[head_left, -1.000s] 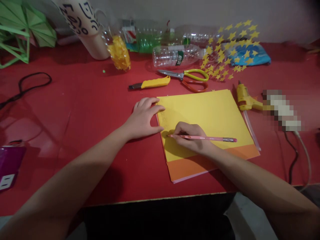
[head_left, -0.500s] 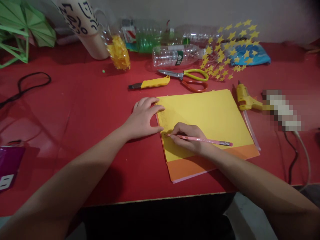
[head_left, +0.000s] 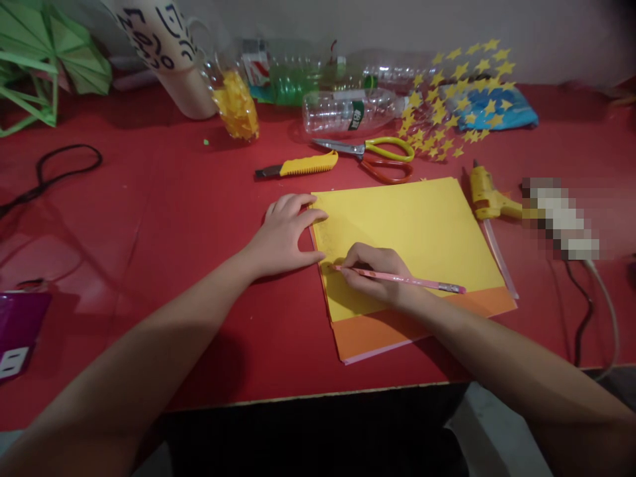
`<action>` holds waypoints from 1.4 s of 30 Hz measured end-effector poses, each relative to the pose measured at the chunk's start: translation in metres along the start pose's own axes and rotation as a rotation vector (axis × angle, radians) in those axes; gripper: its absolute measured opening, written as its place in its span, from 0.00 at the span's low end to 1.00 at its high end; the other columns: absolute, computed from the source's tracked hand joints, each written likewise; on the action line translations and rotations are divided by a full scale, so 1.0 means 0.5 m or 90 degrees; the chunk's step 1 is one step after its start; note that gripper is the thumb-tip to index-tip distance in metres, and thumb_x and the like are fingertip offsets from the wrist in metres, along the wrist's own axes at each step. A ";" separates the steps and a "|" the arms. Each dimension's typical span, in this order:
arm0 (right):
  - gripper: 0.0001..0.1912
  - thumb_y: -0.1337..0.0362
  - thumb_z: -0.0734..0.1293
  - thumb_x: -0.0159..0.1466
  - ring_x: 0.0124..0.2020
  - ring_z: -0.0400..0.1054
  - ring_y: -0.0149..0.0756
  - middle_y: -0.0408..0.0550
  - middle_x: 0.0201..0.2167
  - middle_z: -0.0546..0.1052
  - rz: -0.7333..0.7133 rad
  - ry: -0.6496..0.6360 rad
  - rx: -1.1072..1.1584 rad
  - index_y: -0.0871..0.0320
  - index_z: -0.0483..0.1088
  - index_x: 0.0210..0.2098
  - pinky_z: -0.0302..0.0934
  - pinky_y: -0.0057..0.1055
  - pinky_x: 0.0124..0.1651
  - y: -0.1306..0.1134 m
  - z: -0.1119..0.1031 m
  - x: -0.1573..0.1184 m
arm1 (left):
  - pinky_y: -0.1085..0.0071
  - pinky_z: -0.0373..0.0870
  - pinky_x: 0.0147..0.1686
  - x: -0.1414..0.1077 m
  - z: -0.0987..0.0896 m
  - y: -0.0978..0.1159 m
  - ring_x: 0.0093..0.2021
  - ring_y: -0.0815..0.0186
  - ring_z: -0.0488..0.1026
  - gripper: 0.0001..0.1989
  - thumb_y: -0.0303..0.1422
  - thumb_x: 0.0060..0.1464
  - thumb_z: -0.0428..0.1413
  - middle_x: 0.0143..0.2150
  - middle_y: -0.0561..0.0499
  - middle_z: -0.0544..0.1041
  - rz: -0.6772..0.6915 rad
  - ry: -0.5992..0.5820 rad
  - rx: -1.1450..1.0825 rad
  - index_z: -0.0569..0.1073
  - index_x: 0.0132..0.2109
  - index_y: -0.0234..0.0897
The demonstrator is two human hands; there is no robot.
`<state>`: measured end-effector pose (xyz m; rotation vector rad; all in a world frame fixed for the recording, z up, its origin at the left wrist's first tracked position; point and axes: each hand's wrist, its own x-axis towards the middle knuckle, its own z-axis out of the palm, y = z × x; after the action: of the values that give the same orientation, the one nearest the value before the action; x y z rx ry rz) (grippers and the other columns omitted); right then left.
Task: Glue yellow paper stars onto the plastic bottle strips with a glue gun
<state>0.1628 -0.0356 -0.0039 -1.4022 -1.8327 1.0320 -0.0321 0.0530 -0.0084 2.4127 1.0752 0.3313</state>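
Note:
My right hand (head_left: pixel 375 275) grips a pink pencil (head_left: pixel 412 279), its eraser end pointing right and its tip at the left part of a yellow sheet (head_left: pixel 417 225). Faint grey marks show on the paper along that left side. Spread fingers of my left hand (head_left: pixel 288 235) rest at the sheet's left edge, thumb and fingertips touching it. Under the yellow sheet lies an orange sheet (head_left: pixel 358 336), showing along the near side, with a thin pink edge below it.
Behind the paper lie a yellow utility knife (head_left: pixel 308 163) and scissors (head_left: pixel 385 149). A yellow glue gun (head_left: pixel 484 192) is at right. Plastic bottles (head_left: pixel 348 111), a cup (head_left: pixel 183 79) and yellow paper stars (head_left: pixel 440 116) line the back. The red table's (head_left: pixel 298 397) front edge is near me.
The pencil's eraser end has shifted very slightly right and down, with a tiny movement of my right hand. My left hand and the sheets look the same.

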 end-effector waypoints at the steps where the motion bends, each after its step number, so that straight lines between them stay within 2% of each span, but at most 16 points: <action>1: 0.07 0.64 0.62 0.58 0.18 0.50 0.23 0.34 0.16 0.59 0.000 0.004 0.004 0.55 0.60 0.24 0.46 0.24 0.23 -0.001 -0.001 0.000 | 0.47 0.50 0.63 0.000 0.000 0.000 0.64 0.47 0.55 0.27 0.44 0.44 0.62 0.64 0.43 0.61 0.000 -0.001 0.000 0.70 0.53 0.44; 7: 0.07 0.64 0.62 0.56 0.17 0.49 0.22 0.34 0.15 0.58 -0.004 0.027 0.015 0.55 0.59 0.24 0.46 0.24 0.22 0.003 -0.002 -0.002 | 0.47 0.50 0.63 0.001 -0.001 0.002 0.64 0.47 0.55 0.28 0.45 0.44 0.62 0.64 0.42 0.61 -0.003 -0.006 -0.001 0.70 0.53 0.43; 15: 0.07 0.66 0.62 0.55 0.18 0.50 0.22 0.34 0.15 0.59 0.054 0.042 -0.019 0.55 0.59 0.22 0.45 0.25 0.21 0.002 0.000 -0.004 | 0.47 0.50 0.63 0.000 0.000 0.001 0.64 0.47 0.55 0.27 0.45 0.45 0.61 0.64 0.43 0.61 0.001 -0.004 -0.003 0.69 0.53 0.44; 22: 0.07 0.65 0.62 0.54 0.17 0.49 0.22 0.34 0.15 0.59 0.032 0.062 0.010 0.55 0.59 0.22 0.44 0.24 0.20 0.004 -0.003 -0.004 | 0.47 0.50 0.63 0.000 -0.003 0.001 0.65 0.46 0.54 0.29 0.45 0.45 0.61 0.65 0.40 0.60 -0.002 -0.014 0.007 0.69 0.54 0.41; 42: 0.07 0.67 0.62 0.53 0.16 0.49 0.21 0.34 0.14 0.59 0.033 0.069 -0.007 0.55 0.57 0.21 0.43 0.24 0.18 0.004 -0.005 -0.003 | 0.46 0.49 0.63 0.000 -0.001 0.001 0.64 0.46 0.54 0.28 0.45 0.46 0.61 0.64 0.42 0.61 0.003 -0.011 0.000 0.69 0.54 0.42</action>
<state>0.1659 -0.0361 -0.0043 -1.4904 -1.7349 0.9543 -0.0320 0.0530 -0.0079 2.4135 1.0632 0.3122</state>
